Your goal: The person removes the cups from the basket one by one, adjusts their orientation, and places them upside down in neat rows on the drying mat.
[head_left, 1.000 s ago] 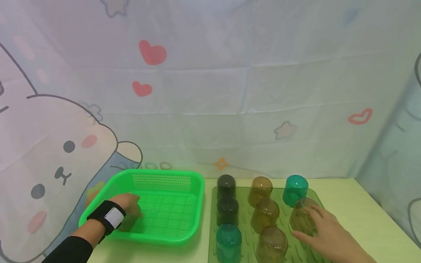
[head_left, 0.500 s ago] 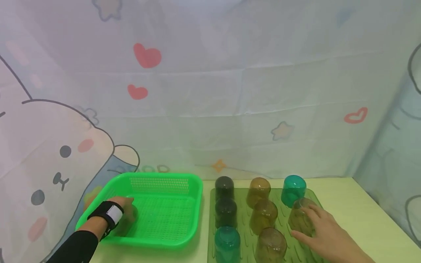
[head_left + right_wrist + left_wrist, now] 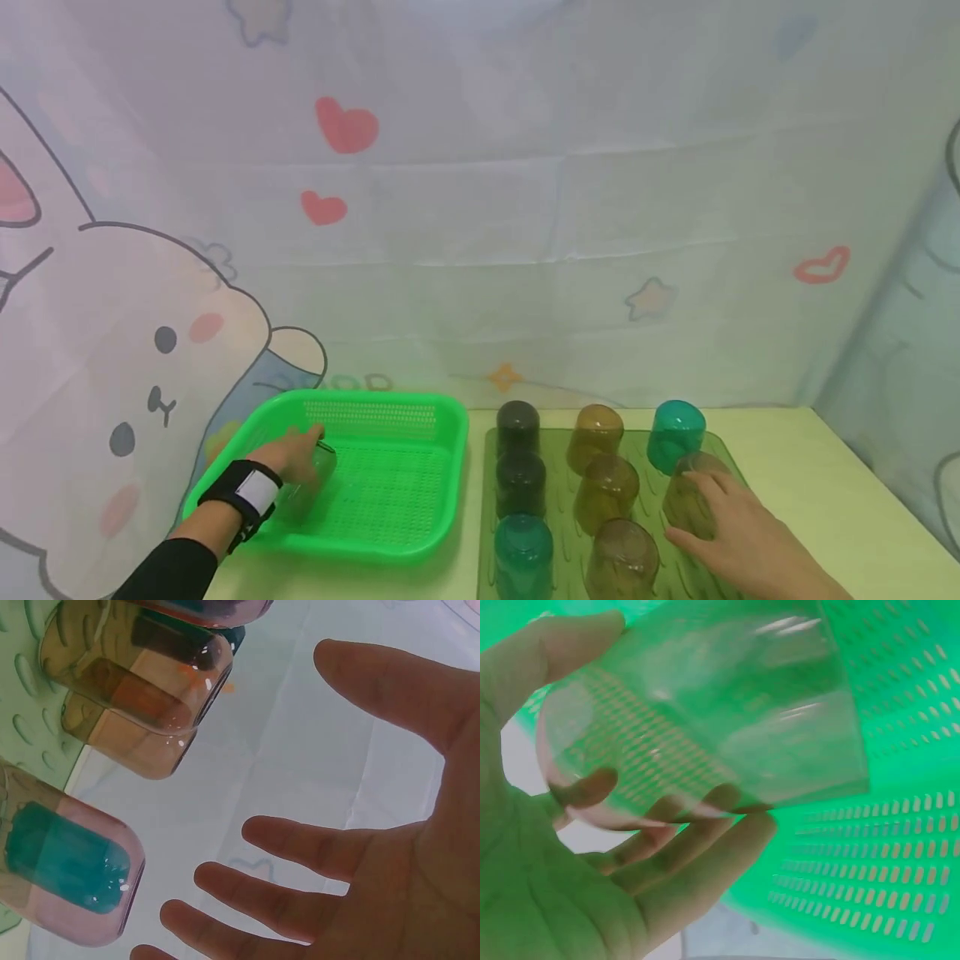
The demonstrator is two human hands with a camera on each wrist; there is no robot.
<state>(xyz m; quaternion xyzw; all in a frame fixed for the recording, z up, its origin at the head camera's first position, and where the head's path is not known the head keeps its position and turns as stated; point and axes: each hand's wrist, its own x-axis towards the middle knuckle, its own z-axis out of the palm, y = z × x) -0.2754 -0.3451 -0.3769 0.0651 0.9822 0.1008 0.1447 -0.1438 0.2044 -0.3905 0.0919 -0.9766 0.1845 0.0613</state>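
Inside the green basket [image 3: 390, 550], my left hand [image 3: 288, 458] grips a clear, faintly pinkish drinking glass [image 3: 765, 697]. The left wrist view shows the glass lying sideways between thumb and fingers, its mouth facing the basket's slotted wall. My right hand [image 3: 738, 525] hangs with spread fingers beside a pale pinkish-brown glass [image 3: 686, 500] at the right of a green drying mat [image 3: 553, 492]. That glass stands upside down in front of a teal glass [image 3: 677, 437]. In the right wrist view a gap separates the fingertips from the pinkish glass [image 3: 82, 922].
Also upside down on the mat are dark grey glasses [image 3: 517, 429], amber glasses [image 3: 606, 492], a second teal glass [image 3: 522, 554] and another brownish glass [image 3: 622, 558]. The pale yellow table [image 3: 810, 467] ends at a printed cloth backdrop [image 3: 480, 208].
The glass in my left hand has tipped, so its rim now shows to the right of the fingers. My right hand stays nearly still. The head view shifts slightly.
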